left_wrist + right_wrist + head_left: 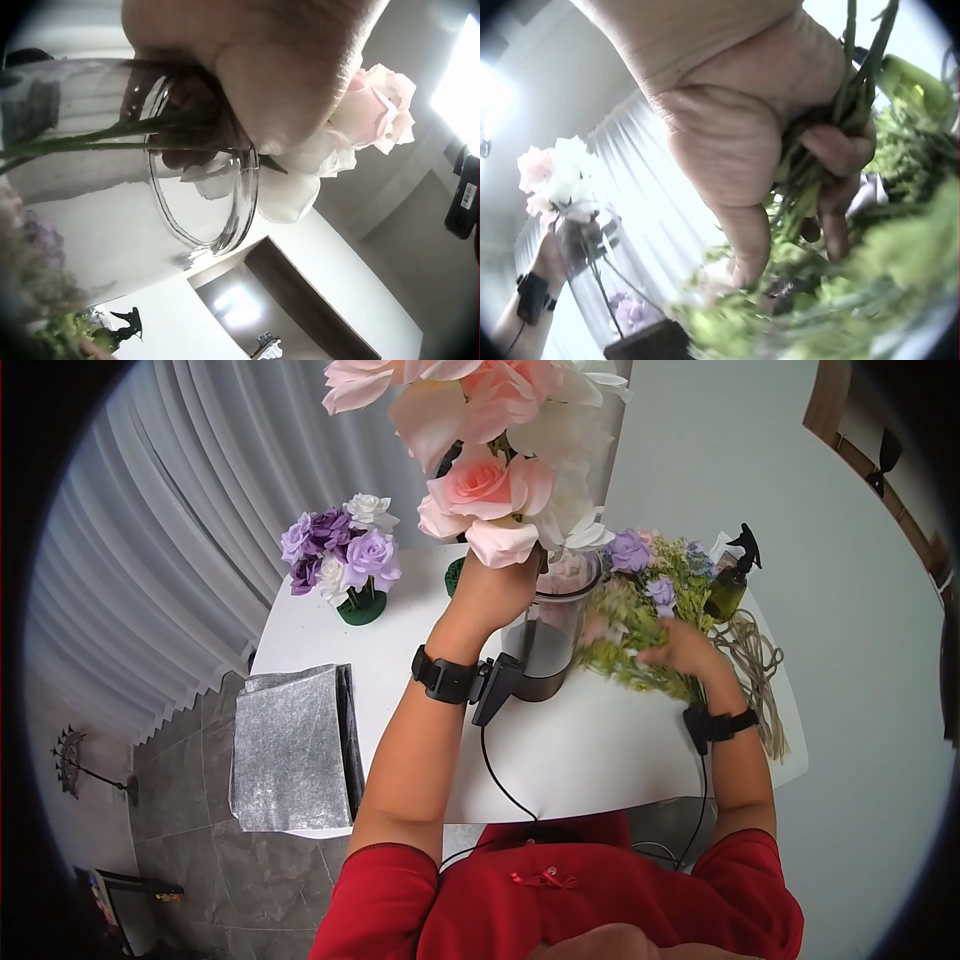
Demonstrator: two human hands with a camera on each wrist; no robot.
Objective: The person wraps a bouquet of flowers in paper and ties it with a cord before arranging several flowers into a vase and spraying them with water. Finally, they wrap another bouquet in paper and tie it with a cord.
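Pink and white artificial roses (490, 490) rise at the top of the head view, gripped low by my left hand (505, 595). That hand is at the mouth of a clear glass vase (550, 650). Inside the glass, green stems (97, 142) run lengthwise in the left wrist view; the hand hides where they meet the blooms. My right hand (690, 650) is in leafy greenery (625, 660), blurred, right of the vase. Its fingers curl round a bunch of green stems (862, 82) in the right wrist view.
Purple and white roses (345, 555) in a green base stand at the back left. Grey sheets (295, 750) lie at the left table edge. Lavender flowers (630, 550), a spray bottle (735, 575) and twine (755, 660) are on the right. Wrist-camera cables (500, 780) trail toward the body.
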